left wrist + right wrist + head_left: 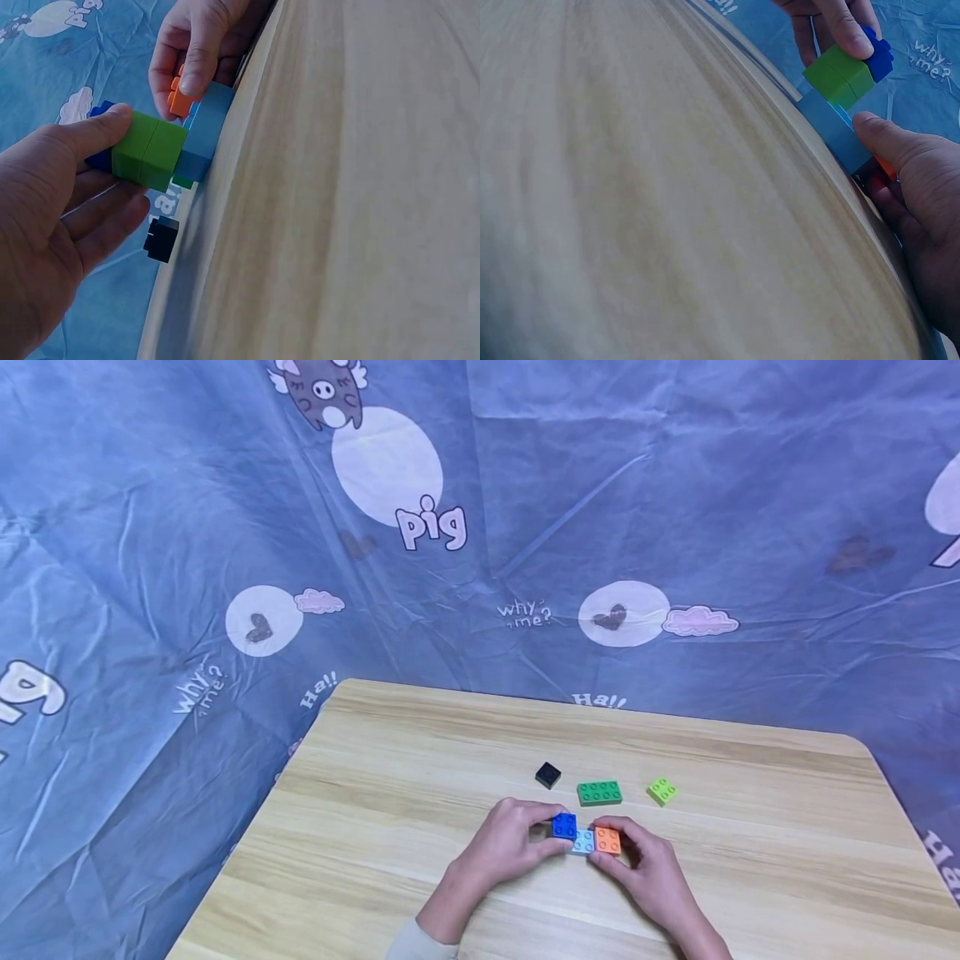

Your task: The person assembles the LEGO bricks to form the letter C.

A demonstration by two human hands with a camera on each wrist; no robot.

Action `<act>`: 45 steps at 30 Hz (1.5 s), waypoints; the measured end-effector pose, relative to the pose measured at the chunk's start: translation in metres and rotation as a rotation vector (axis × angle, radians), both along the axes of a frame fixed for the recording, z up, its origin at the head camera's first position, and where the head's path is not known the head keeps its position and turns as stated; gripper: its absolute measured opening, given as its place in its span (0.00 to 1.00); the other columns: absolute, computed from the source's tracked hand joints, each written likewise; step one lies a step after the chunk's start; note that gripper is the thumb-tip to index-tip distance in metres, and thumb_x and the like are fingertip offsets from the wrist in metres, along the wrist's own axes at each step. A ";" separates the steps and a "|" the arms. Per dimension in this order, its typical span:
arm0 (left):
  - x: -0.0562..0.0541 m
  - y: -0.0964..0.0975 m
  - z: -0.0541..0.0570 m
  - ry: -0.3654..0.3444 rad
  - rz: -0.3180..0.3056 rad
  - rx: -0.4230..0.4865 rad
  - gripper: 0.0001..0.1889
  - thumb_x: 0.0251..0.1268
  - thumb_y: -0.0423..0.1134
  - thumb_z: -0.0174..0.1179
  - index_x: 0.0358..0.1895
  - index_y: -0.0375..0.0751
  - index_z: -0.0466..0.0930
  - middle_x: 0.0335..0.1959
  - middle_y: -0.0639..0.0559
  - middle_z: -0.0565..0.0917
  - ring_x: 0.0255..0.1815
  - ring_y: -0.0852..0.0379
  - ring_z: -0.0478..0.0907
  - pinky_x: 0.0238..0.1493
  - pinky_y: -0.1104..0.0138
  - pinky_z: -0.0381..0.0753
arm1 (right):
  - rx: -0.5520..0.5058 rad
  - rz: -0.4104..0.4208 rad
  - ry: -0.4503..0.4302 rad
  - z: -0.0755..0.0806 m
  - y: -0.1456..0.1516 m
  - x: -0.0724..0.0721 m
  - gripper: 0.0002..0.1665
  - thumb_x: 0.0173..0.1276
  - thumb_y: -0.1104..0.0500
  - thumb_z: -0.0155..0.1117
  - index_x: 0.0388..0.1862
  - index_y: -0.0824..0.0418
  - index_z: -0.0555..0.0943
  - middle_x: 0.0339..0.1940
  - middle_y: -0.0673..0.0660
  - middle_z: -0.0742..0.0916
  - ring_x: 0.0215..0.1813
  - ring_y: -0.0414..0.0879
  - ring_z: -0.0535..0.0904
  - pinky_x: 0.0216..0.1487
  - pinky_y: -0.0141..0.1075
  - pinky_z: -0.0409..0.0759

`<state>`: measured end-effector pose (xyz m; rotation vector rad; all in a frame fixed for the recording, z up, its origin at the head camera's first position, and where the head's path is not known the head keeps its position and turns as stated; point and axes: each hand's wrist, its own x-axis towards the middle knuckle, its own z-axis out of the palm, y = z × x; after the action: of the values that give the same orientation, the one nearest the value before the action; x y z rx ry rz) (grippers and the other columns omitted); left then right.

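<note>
My left hand (510, 839) pinches a small stack between thumb and fingers: a dark blue brick (564, 826) on top of lime green bricks (150, 150). On the table, a light blue brick (583, 842) carries an orange brick (607, 841) on its right end. With thumb and fingers on either side, my right hand (656, 872) holds this pair. In the left wrist view the stack is tilted, its lime green bottom right at the bare left end of the light blue brick. My right fingers partly hide the orange brick in the right wrist view.
Behind the hands lie a black brick (548, 775), a long green brick (600, 793) and a lime green brick (662, 791). The wooden table (360, 827) reaches back to a blue printed cloth (525, 485).
</note>
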<state>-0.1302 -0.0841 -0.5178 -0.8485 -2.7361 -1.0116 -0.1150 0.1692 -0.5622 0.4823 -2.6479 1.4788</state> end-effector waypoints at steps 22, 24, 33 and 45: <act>0.000 0.013 -0.037 -0.440 -0.144 0.654 0.17 0.75 0.38 0.67 0.63 0.45 0.85 0.61 0.56 0.88 0.66 0.60 0.81 0.70 0.64 0.78 | -0.010 -0.002 0.018 -0.001 -0.003 0.003 0.29 0.57 0.63 0.85 0.57 0.49 0.85 0.50 0.47 0.91 0.45 0.35 0.84 0.44 0.28 0.85; 0.000 0.014 -0.036 -0.414 -0.129 0.638 0.16 0.74 0.39 0.68 0.62 0.46 0.86 0.59 0.56 0.88 0.65 0.60 0.82 0.70 0.64 0.77 | -0.007 -0.003 0.018 0.000 -0.002 0.003 0.29 0.57 0.63 0.85 0.57 0.49 0.85 0.50 0.48 0.91 0.46 0.35 0.84 0.45 0.28 0.85; 0.000 0.016 -0.037 -0.399 -0.089 0.577 0.16 0.72 0.44 0.70 0.60 0.51 0.88 0.58 0.64 0.88 0.64 0.63 0.82 0.72 0.65 0.75 | 0.005 -0.002 0.013 -0.001 0.000 0.002 0.28 0.57 0.62 0.85 0.57 0.50 0.86 0.51 0.49 0.91 0.47 0.35 0.84 0.46 0.28 0.86; -0.004 0.014 -0.037 -0.438 -0.111 0.616 0.17 0.71 0.41 0.71 0.61 0.50 0.87 0.57 0.63 0.89 0.61 0.62 0.84 0.64 0.66 0.82 | -0.014 0.009 -0.006 0.000 0.000 -0.001 0.27 0.58 0.60 0.84 0.57 0.50 0.86 0.50 0.48 0.91 0.47 0.35 0.84 0.46 0.28 0.86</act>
<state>-0.1341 -0.0704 -0.5552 -0.7310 -2.4172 -2.1224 -0.1157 0.1693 -0.5621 0.4902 -2.6420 1.5029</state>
